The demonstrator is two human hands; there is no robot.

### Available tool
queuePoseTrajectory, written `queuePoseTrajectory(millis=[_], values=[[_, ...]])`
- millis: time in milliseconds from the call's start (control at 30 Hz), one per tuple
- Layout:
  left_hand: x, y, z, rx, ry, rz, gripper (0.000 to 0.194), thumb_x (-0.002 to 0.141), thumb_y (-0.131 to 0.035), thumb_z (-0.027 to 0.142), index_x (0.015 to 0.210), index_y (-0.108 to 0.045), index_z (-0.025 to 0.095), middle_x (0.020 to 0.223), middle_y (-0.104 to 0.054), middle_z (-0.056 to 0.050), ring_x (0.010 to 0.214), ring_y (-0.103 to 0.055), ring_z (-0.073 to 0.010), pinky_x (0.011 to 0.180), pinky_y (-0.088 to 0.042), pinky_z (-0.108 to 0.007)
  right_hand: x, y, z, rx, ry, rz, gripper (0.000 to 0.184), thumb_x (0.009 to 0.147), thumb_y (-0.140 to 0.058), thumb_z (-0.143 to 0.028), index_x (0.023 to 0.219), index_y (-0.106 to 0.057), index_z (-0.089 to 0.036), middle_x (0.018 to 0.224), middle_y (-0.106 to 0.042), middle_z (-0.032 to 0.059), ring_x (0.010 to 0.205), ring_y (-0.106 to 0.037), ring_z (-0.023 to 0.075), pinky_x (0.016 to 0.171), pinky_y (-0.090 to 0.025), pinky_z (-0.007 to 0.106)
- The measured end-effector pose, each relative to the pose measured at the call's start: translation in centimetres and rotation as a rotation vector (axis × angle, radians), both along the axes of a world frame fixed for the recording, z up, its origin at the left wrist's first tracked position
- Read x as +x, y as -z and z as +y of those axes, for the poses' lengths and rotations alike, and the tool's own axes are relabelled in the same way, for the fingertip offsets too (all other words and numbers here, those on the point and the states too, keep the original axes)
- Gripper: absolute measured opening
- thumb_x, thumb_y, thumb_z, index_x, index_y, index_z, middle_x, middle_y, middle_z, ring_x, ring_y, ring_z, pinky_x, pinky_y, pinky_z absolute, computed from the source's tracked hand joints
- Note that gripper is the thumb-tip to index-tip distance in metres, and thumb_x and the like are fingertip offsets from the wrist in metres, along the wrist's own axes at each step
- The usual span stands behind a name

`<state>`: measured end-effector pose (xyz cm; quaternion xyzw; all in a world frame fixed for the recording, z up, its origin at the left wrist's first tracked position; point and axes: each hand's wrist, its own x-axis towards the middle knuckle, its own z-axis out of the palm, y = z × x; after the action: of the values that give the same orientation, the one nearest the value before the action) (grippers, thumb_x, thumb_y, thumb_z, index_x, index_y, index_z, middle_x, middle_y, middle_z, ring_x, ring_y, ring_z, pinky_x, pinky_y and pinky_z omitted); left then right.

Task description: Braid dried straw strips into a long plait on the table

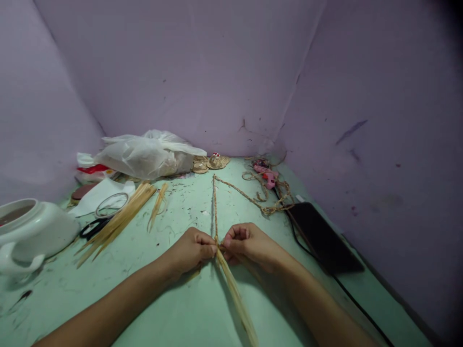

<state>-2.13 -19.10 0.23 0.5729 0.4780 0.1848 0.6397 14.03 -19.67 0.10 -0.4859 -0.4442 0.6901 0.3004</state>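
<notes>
A thin braid of dried plant fibre runs straight away from me along the pale green table, then bends right toward a tangled heap of the same cord. Its near end splits into loose fibre strands that trail toward my body. My left hand pinches the strands on the left of the junction, thumb against forefinger. On the right, my right hand pinches another strand close beside it, fingers curled. The two hands nearly meet there, and the fingertips partly hide the crossing.
At left lie a bundle of dried fibre strips, black-handled scissors and a white teapot-like vessel. A plastic bag and woven pieces stand at the back. Right are a pink glue gun, braided cord and a dark phone-like slab.
</notes>
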Motion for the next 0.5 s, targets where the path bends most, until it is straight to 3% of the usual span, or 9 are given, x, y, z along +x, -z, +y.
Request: queuePoseTrajectory(millis=[167, 333, 500], values=[[0.07, -0.18, 0.0, -0.002, 0.001, 0.004, 0.021, 0.06, -0.052, 0.03, 0.048, -0.046, 0.013, 0.035, -0.023, 0.009, 0.035, -0.016, -0.0021, 0.039, -0.009, -0.022, -0.07, 0.18, -0.05, 0.015, 0.005, -0.004, 0.019, 0.054, -0.065, -0.024, 0.065, -0.053, -0.013, 0.046, -0.052, -0.0036, 0.039, -0.045, 0.0062, 0.042, -0.039, 0.02], [0.09, 0.03, 0.09, 0.026, 0.01, 0.008, 0.02, 0.061, -0.051, 0.029, 0.05, -0.049, 0.013, 0.035, -0.024, 0.008, 0.036, -0.017, -0.0025, 0.039, -0.01, -0.022, -0.25, 0.43, 0.06, 0.115, -0.087, -0.205, 0.013, 0.065, -0.055, -0.021, 0.056, -0.055, -0.012, 0.038, -0.043, -0.0056, 0.031, -0.032, 0.0027, 0.032, -0.024, 0.017], [-0.02, 0.56, 0.16, 0.034, 0.027, 0.025, 0.021, 0.062, -0.051, 0.031, 0.05, -0.048, 0.013, 0.036, -0.026, 0.008, 0.035, -0.018, -0.0029, 0.038, -0.011, -0.022, -0.62, 0.94, -0.05, 0.125, -0.082, -0.233, 0.01, 0.065, -0.051, -0.019, 0.057, -0.053, -0.013, 0.042, -0.048, -0.0039, 0.032, -0.036, 0.0042, 0.034, -0.026, 0.017]])
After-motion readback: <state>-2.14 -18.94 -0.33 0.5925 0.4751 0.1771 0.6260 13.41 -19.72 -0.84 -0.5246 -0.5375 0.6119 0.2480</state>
